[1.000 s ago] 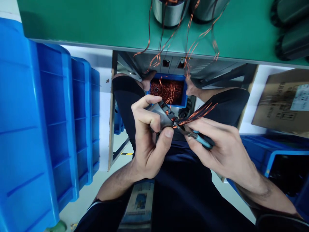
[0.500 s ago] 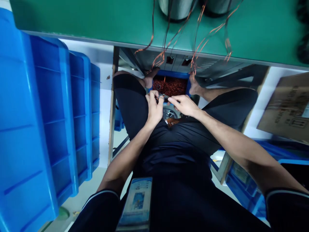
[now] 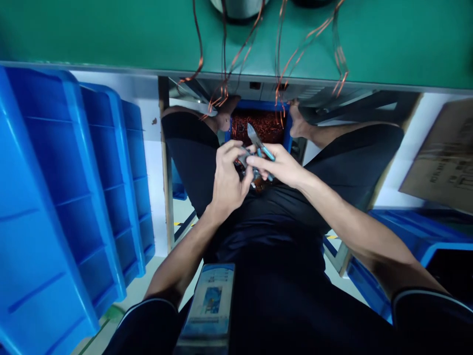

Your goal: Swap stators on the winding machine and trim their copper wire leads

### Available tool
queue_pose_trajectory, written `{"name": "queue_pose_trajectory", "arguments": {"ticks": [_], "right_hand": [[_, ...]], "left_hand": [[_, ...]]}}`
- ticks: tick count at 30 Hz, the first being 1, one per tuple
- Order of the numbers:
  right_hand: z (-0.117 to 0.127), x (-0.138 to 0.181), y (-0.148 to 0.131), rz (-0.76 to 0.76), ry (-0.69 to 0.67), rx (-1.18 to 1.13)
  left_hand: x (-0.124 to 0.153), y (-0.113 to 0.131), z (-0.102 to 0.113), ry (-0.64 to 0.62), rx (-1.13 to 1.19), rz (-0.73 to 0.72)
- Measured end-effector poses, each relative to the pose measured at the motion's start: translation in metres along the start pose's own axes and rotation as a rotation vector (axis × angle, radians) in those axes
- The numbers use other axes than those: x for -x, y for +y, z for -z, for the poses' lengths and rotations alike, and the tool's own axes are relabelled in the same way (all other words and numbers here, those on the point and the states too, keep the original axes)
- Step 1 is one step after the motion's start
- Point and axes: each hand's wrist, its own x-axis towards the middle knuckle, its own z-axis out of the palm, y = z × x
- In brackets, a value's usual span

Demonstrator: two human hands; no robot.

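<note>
Between my knees, my right hand (image 3: 283,165) is closed around pliers (image 3: 253,134) with teal handles, their pointed metal jaws tilted up and left. My left hand (image 3: 228,178) is beside it, with curled fingers around a small grey piece (image 3: 243,158) whose kind I cannot make out. The right thumb reaches to that piece. Beyond the hands, a blue bin (image 3: 254,104) on the floor holds reddish copper wire scraps (image 3: 264,123). Copper wires (image 3: 200,54) hang over the edge of the green bench (image 3: 111,34) from a metal cylinder (image 3: 238,7).
Stacked blue crates (image 3: 79,187) stand close at my left. At right are a cardboard box (image 3: 439,158) and a blue crate (image 3: 399,229). The bench edge runs above my knees, and a badge (image 3: 212,305) hangs at my chest.
The pliers have swung up, their jaws now pointing away from me. Both hands have come closer together, and the view has shifted a little.
</note>
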Motion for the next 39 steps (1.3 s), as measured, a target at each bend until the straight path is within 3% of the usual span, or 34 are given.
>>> {"name": "queue_pose_trajectory", "arguments": {"ticks": [2, 3, 5, 8, 10, 13, 17, 24, 34, 39], "right_hand": [[-0.006, 0.022, -0.014, 0.037, -0.06, -0.034], [-0.006, 0.033, -0.021, 0.071, -0.08, -0.01], [-0.006, 0.052, -0.035, 0.184, -0.096, 0.087], [-0.004, 0.072, -0.055, 0.407, -0.156, 0.226], [-0.005, 0.08, -0.064, 0.52, -0.2, 0.306], [-0.012, 0.091, -0.072, 0.582, -0.201, 0.424], [-0.021, 0.112, -0.08, 0.586, -0.095, 0.565], [-0.027, 0.149, -0.095, 0.447, 0.057, 0.862], [-0.031, 0.155, -0.101, 0.404, 0.07, 0.866], [-0.028, 0.154, -0.097, 0.425, 0.14, 0.938]], "left_hand": [[0.005, 0.016, 0.014, 0.012, 0.024, -0.147], [0.007, 0.024, 0.02, 0.034, 0.082, -0.153], [0.012, 0.042, 0.032, 0.024, 0.285, -0.019], [0.021, 0.071, 0.048, -0.202, 0.707, 0.349], [0.026, 0.088, 0.055, -0.315, 0.913, 0.503], [0.032, 0.106, 0.059, -0.279, 1.036, 0.567], [0.032, 0.116, 0.057, -0.185, 1.162, 0.62], [0.031, 0.117, 0.054, -0.126, 1.153, 0.568], [0.034, 0.124, 0.054, -0.169, 1.037, 0.56], [0.035, 0.122, 0.051, -0.139, 0.938, 0.519]]}}
